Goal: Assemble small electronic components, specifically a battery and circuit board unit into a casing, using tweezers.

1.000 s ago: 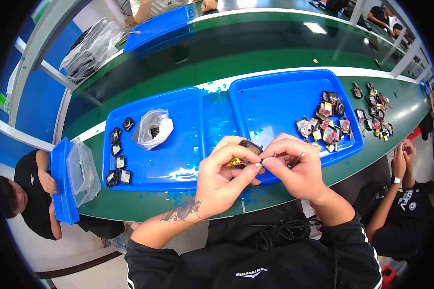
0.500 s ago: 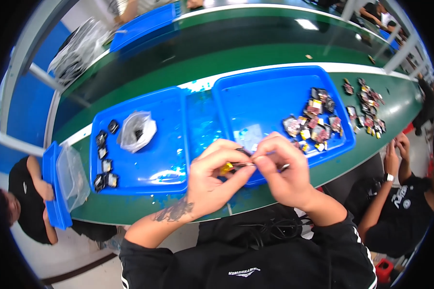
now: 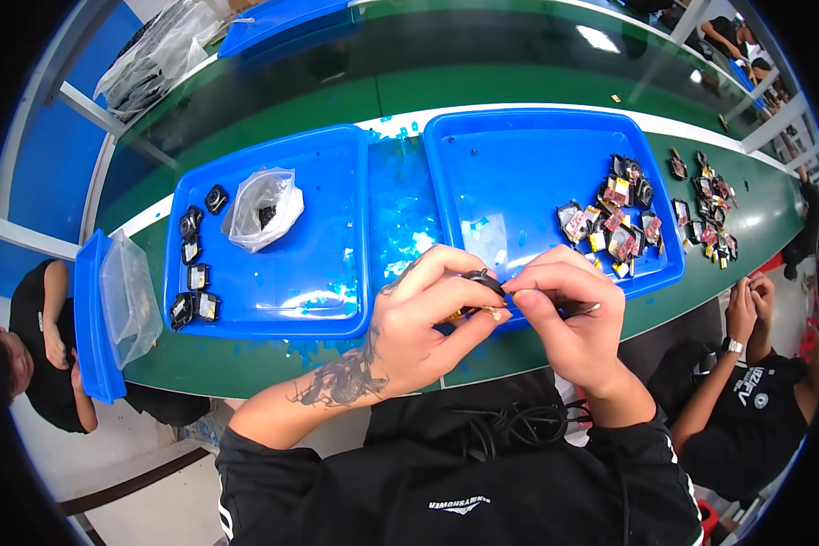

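Observation:
Above the near edge of the right blue tray, my left hand [image 3: 428,305] pinches a small black electronic unit [image 3: 485,280] with a rounded housing. Something yellow and pale shows below it, between thumb and fingers. My right hand [image 3: 569,318] is closed, its thumb and forefinger pressed together at the unit's right side. A thin tool with a metal end [image 3: 594,308] pokes out from under its curled fingers; its kind cannot be made out. Similar opened units [image 3: 621,243] with reddish circuit boards and yellow parts are heaped at the right of that tray.
The left blue tray [image 3: 361,227] holds a clear plastic bag [image 3: 287,214] with dark bits and several black units [image 3: 198,277]. Blue scraps litter the strip between it and the right tray [image 3: 434,182]. More units [image 3: 712,205] lie on the green bench. People sit at both sides.
The view has shifted slightly, with the trays now higher in the picture. Both hands stay together at the unit; its black housing shows more clearly above my left fingers.

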